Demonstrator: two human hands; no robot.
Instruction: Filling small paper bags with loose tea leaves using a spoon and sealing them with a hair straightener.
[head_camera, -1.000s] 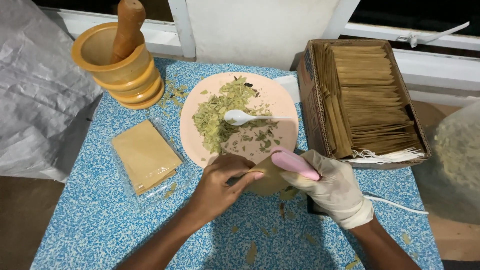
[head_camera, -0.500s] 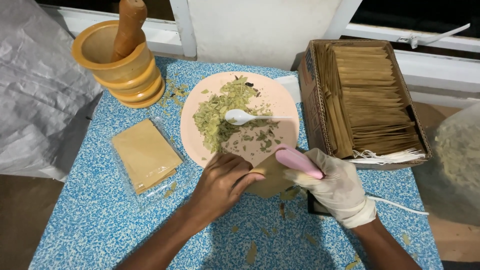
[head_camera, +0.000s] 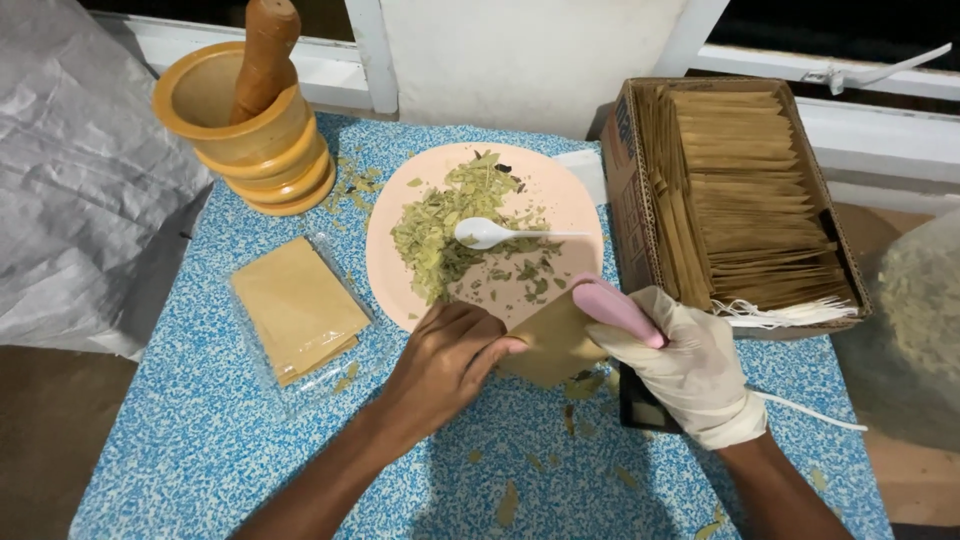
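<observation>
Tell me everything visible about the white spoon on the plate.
The white spoon looks like thin plastic, with a small oval bowl and a slim straight handle. It lies flat on the round peach plate, bowl toward the left, handle pointing right. Its bowl rests against the crushed green leaves. Neither hand touches it.

One camera only, worn on my head. It looks steeply down and forward over my forearms at the blue speckled table (head_camera: 200, 440), at close working range, with the window sill (head_camera: 880, 110) bounding the top edge.
</observation>
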